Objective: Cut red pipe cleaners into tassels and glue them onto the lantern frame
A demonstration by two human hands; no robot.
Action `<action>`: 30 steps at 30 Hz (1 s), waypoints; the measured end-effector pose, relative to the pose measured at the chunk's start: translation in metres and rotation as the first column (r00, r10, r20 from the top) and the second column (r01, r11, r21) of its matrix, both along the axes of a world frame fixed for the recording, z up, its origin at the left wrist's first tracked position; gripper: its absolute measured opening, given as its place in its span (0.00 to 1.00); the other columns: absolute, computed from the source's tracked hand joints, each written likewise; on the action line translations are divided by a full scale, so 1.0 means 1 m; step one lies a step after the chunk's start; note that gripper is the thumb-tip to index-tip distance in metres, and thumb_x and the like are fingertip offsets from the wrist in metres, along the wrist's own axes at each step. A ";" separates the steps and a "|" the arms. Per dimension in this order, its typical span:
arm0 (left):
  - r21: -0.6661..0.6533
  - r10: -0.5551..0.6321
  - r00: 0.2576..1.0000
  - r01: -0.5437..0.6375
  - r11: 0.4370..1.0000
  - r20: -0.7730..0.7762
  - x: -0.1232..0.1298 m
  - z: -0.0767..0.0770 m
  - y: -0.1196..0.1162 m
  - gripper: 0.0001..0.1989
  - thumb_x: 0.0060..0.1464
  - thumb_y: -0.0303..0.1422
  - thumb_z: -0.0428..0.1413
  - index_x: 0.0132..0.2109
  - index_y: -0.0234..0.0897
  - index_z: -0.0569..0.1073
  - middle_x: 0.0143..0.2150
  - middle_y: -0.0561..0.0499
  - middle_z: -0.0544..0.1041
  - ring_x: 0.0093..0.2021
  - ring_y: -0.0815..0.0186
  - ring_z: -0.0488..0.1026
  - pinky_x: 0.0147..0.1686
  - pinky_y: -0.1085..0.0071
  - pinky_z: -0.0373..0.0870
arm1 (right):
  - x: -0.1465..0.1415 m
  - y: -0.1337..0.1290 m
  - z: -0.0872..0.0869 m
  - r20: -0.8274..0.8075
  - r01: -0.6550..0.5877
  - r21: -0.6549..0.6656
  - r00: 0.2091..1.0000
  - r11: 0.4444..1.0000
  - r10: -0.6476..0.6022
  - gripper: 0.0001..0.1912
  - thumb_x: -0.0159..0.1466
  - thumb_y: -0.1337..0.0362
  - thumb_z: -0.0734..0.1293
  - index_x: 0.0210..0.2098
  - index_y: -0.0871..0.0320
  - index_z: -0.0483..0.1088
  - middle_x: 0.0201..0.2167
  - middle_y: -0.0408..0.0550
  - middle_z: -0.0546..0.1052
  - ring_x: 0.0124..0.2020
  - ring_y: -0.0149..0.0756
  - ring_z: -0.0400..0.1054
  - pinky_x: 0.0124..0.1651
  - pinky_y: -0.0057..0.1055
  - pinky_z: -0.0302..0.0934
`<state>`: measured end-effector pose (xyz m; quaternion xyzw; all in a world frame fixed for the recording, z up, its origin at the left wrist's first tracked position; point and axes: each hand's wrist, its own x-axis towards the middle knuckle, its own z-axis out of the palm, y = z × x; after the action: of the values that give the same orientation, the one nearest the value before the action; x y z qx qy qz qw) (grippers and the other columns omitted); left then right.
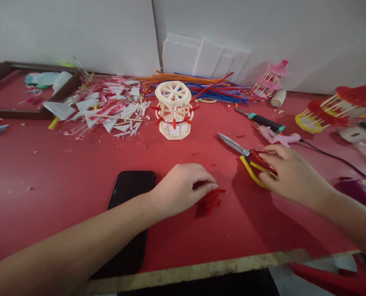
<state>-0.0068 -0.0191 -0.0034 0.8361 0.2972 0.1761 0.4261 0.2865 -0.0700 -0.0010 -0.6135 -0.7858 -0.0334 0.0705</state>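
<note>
My left hand (187,187) is pinched over a small heap of short red pieces (212,204) on the red table, with one red piece at its fingertips. To the right, my right hand (286,170) has its fingers on the red and yellow handles of the scissors (234,144), whose blades point to the upper left and look closed. Behind my left hand stands a cream lantern-like frame (173,111) with a spoked round top and short red pieces around its middle.
A black phone (133,187) lies under my left forearm. Paper and stick scraps (109,107) are at the back left, coloured stems (220,92) at the back. A cutter (267,122), pink glue gun (280,136) with cord, and mug (360,133) are at the right.
</note>
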 end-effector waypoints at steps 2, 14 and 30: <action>0.037 -0.041 0.999 0.040 0.999 0.024 0.000 0.006 -0.002 0.10 0.63 0.32 0.53 0.39 0.36 0.79 0.40 0.48 0.82 0.42 0.64 0.78 0.44 0.71 0.70 | -0.010 0.002 0.002 -0.035 -0.042 0.024 0.998 0.999 0.042 0.16 0.63 0.65 0.60 0.46 0.60 0.75 0.49 0.60 0.74 0.49 0.54 0.70 0.54 0.51 0.64; 0.411 0.109 0.953 0.019 0.911 -0.284 -0.004 0.002 0.030 0.16 0.61 0.24 0.51 0.56 0.29 0.70 0.56 0.36 0.75 0.56 0.48 0.71 0.56 0.52 0.66 | -0.065 0.025 -0.010 -0.170 -0.190 -0.013 0.968 0.982 0.185 0.18 0.68 0.72 0.56 0.49 0.63 0.73 0.45 0.59 0.79 0.45 0.48 0.74 0.49 0.46 0.68; 0.234 0.079 0.977 -0.031 0.972 -0.197 0.018 -0.008 0.035 0.14 0.54 0.20 0.55 0.46 0.36 0.78 0.46 0.44 0.82 0.47 0.55 0.77 0.51 0.59 0.71 | -0.093 0.020 -0.035 -0.934 0.034 -0.115 0.335 0.993 -0.119 0.07 0.63 0.69 0.62 0.40 0.54 0.67 0.39 0.49 0.79 0.42 0.40 0.77 0.47 0.38 0.71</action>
<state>0.0112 0.0164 -0.0113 0.8849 0.3404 0.1340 0.2884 0.1930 -0.0500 -0.0356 -0.5594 -0.5734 0.3513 0.4846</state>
